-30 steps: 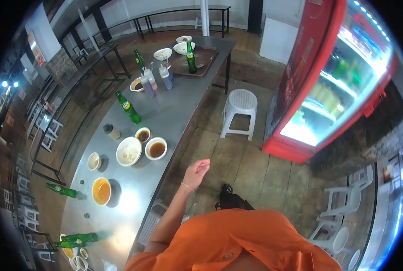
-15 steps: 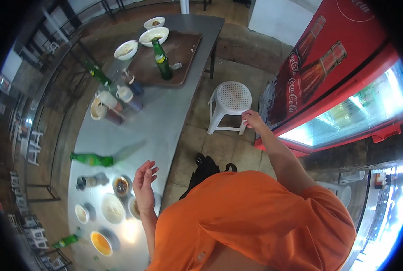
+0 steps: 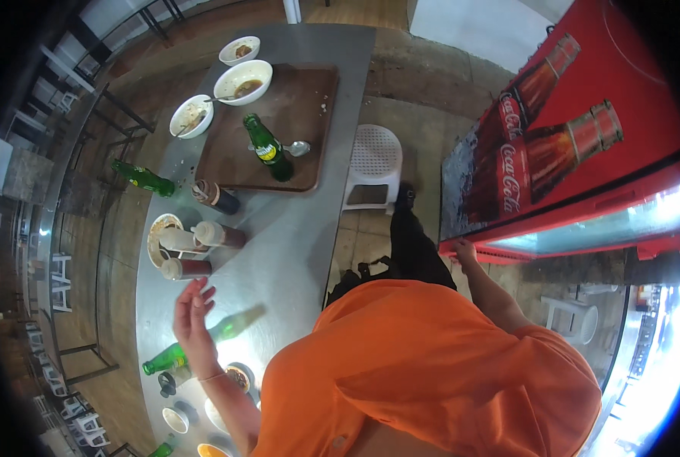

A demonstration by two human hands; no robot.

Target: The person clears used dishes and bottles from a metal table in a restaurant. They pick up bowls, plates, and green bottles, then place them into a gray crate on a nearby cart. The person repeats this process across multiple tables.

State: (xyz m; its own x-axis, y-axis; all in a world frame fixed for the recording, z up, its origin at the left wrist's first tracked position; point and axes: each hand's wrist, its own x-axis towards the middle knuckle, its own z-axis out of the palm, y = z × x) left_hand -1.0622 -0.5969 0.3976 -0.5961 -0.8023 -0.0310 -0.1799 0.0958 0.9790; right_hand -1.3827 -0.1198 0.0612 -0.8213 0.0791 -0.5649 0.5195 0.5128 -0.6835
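Observation:
My left hand (image 3: 193, 324) is raised over the metal table (image 3: 279, 251), fingers apart and nothing in them. Just beyond it stand squeeze bottles of sauce (image 3: 219, 234) and a bowl-shaped container (image 3: 161, 238). Partly behind that wrist is a green glass bottle (image 3: 168, 358). My right hand (image 3: 464, 251) hangs low at my side, beside the bottom corner of the red drinks fridge (image 3: 629, 68); its fingers are loosely bent, with nothing visible in them. A white plastic stool (image 3: 376, 156) stands ahead, next to the table's edge.
A brown tray (image 3: 294, 91) bears a green bottle (image 3: 267, 148) and a spoon (image 3: 298, 148). Used white bowls (image 3: 242, 82) sit at its far left. Small bowls (image 3: 176, 419) lie at the near end. My dark-trousered leg (image 3: 416, 244) reaches forward between table and fridge.
I have moved forward along the table. My left hand has gone from beside the small bowls to near the sauce bottles. My right hand is now by the fridge instead of the stool.

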